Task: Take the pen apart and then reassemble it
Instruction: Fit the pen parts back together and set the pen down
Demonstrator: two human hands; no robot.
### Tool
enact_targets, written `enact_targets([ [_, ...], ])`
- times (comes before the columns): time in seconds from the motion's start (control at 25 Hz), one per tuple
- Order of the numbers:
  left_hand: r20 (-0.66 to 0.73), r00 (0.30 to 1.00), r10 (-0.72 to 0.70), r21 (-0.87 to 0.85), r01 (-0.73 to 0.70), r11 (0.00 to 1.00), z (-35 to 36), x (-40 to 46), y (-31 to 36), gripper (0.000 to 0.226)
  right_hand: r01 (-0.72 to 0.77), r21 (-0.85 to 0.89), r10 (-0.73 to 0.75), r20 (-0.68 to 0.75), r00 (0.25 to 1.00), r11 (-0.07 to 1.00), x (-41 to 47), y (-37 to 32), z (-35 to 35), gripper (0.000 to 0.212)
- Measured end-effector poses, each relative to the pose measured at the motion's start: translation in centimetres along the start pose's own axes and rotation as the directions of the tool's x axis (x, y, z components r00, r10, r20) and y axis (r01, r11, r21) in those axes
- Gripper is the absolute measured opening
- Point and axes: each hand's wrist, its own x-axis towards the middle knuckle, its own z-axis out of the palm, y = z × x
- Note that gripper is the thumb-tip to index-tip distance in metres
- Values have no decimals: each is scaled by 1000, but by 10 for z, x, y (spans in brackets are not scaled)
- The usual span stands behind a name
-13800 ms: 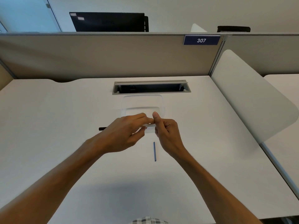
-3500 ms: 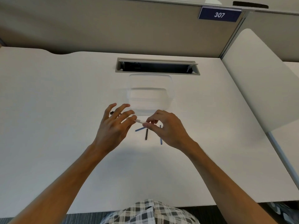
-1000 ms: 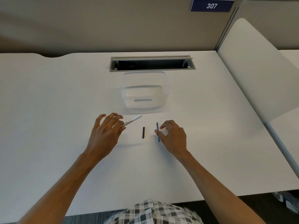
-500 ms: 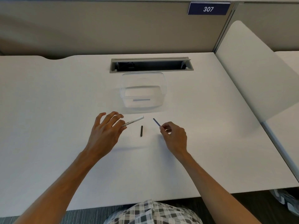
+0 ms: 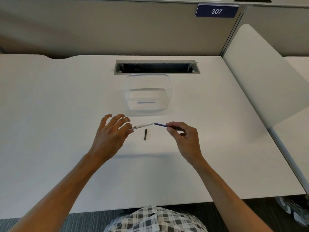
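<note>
Desk (image 5: pixel 50 114): white, broad, matte top.
Cable slot (image 5: pixel 156 67): grey-framed, at the desk's rear centre.
Partition (image 5: pixel 108 29): beige panel behind the desk.
Sign (image 5: pixel 216 11): navy, "307", atop the partition.
Side divider (image 5: pixel 260 76): white, rounded, right of the desk.
Floor (image 5: pixel 87 221): grey carpet below the desk's front edge.

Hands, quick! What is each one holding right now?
Left hand: closed on the white pen barrel.
Right hand: pinching the blue refill, its tip right at the barrel's open end.
</note>
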Motion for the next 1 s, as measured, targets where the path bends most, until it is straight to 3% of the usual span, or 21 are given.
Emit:
enact_targets([
  [1.0,-13,999,36,19,-36,999,-11,4,4,12,97,-109,-90,68,994,989,3,-15,1,13],
])
